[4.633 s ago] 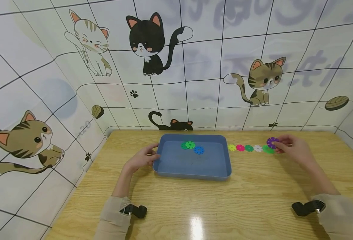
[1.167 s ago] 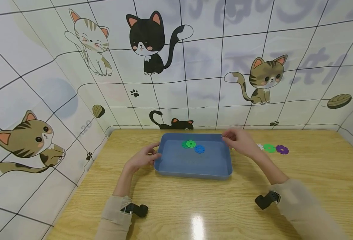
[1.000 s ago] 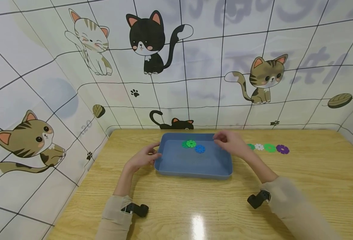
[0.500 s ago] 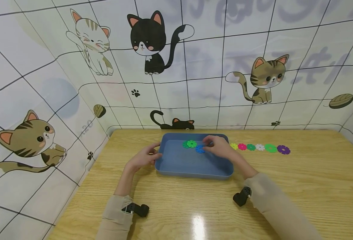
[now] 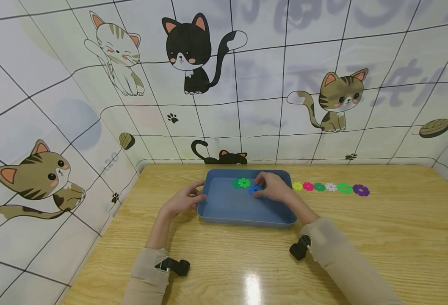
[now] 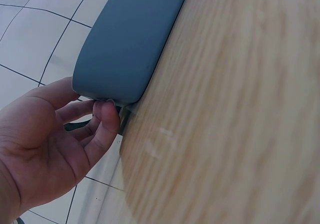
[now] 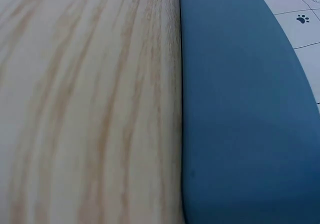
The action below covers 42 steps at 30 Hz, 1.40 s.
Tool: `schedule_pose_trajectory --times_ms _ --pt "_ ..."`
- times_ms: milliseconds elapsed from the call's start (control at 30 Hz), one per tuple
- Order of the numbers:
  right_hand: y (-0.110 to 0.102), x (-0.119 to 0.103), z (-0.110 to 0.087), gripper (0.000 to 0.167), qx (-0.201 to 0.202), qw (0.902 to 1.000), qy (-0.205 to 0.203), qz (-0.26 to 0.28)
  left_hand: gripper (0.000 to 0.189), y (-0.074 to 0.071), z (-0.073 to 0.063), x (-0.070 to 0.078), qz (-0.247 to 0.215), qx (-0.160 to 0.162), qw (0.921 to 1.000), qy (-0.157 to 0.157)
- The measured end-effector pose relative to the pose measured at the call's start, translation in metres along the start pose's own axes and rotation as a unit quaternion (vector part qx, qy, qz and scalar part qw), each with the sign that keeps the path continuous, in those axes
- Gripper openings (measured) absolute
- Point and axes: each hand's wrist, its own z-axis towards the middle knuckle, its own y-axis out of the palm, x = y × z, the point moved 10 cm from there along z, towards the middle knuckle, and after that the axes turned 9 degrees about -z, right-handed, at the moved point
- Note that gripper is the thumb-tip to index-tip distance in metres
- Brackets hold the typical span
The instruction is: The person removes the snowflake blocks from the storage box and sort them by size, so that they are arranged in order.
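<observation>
My left hand (image 5: 182, 200) grips the left end of a blue-grey tray (image 5: 228, 208); in the left wrist view the thumb and fingers of my left hand (image 6: 55, 139) lie against the tray's end (image 6: 120, 49). Inside the tray, my right hand (image 5: 275, 187) has its thumb and fingertips round opposite edges of a blue snowflake disc (image 5: 252, 190). Left of it a light green snowflake disc (image 5: 244, 183) partly covers a darker green disc (image 5: 235, 183). My right hand does not show in the right wrist view, only the tray's outer wall (image 7: 240, 109).
Right of the tray, a row of snowflake discs lies on the wooden table (image 5: 224, 258): yellow (image 5: 297, 186), pink (image 5: 308, 186), dark green (image 5: 319, 187), white (image 5: 331, 187), light green (image 5: 344, 188) and purple (image 5: 361, 190). A cat-patterned wall covering (image 5: 262, 84) stands behind.
My right hand put the purple disc at the row's right end, then moved left into the tray and closed round the blue disc. My left hand kept its place on the tray.
</observation>
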Motion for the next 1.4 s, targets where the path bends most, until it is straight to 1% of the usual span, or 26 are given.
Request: schedule_pose_trajectory --times_ms 133,367,500,700,833,967,1133,1400 --pt "-0.002 0.001 -0.002 0.037 0.002 0.9996 0.013 0.025 0.066 0.0 0.0 0.0 0.001 0.0 1.0 0.001" --pt "-0.003 0.001 -0.006 0.022 -0.003 0.9965 0.012 0.083 0.067 0.0 0.0 0.001 0.0 -0.001 1.0 0.002" --pt "-0.006 0.001 -0.01 0.02 0.006 0.9952 0.003 0.098 0.066 0.0 0.001 -0.001 -0.005 0.0 1.0 0.003" --pt "-0.013 0.003 -0.014 0.018 0.021 0.9918 0.002 0.126 0.066 -0.001 0.002 -0.003 -0.007 0.001 1.0 0.001" --pt "-0.02 0.007 -0.019 0.016 0.033 0.9898 0.001 0.139 0.065 -0.001 0.002 -0.003 -0.005 0.003 1.0 0.0" --pt "-0.029 0.013 -0.024 0.019 0.047 0.9876 -0.003 0.15 0.066 -0.002 0.001 -0.002 -0.002 0.0 1.0 0.005" --pt "-0.038 0.02 -0.03 0.024 0.06 0.9869 -0.016 0.149 0.066 -0.002 0.001 -0.004 -0.003 0.001 1.0 0.001" --pt "-0.058 0.034 -0.044 0.025 0.08 0.9847 -0.02 0.153 0.067 -0.001 0.002 -0.003 -0.008 -0.002 1.0 0.005"
